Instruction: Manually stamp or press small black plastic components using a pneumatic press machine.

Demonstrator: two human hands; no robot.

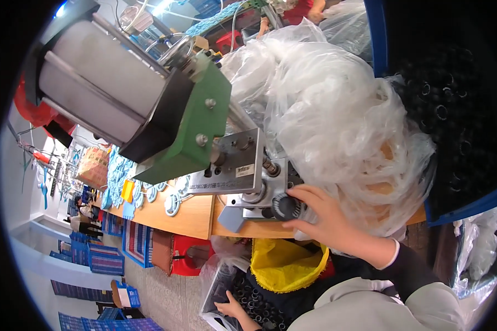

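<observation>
Right grip (328, 222), pinched on a ribbed black ring (285, 208), forefinger on the far edge and thumb on the near edge. Clock positions are read from this ring, as the worker sees it. The ring is at the front of the lower steel base (250, 211); from here I cannot tell whether it sits down on it or is held just above. At 10 o'clock is the upper steel plate (240, 165), with the green press head (207, 121) beyond. At 7 o'clock the left grip (234, 308) has thumb and fingers apart, beside loose black rings (257, 304) in a bin (217, 281); anything beneath the palm is hidden. Clear plastic bags (337, 110) heap at 1 o'clock; a yellow sack (287, 281) hangs at 6, below the edge of the worktop (196, 220).

Good practice, as I judge it: hold the ring by its outer rim, keep it level against the base so that it does not tip, and keep fingertips outside the space beneath the upper plate. The bags seem best held back from the forearm.
</observation>
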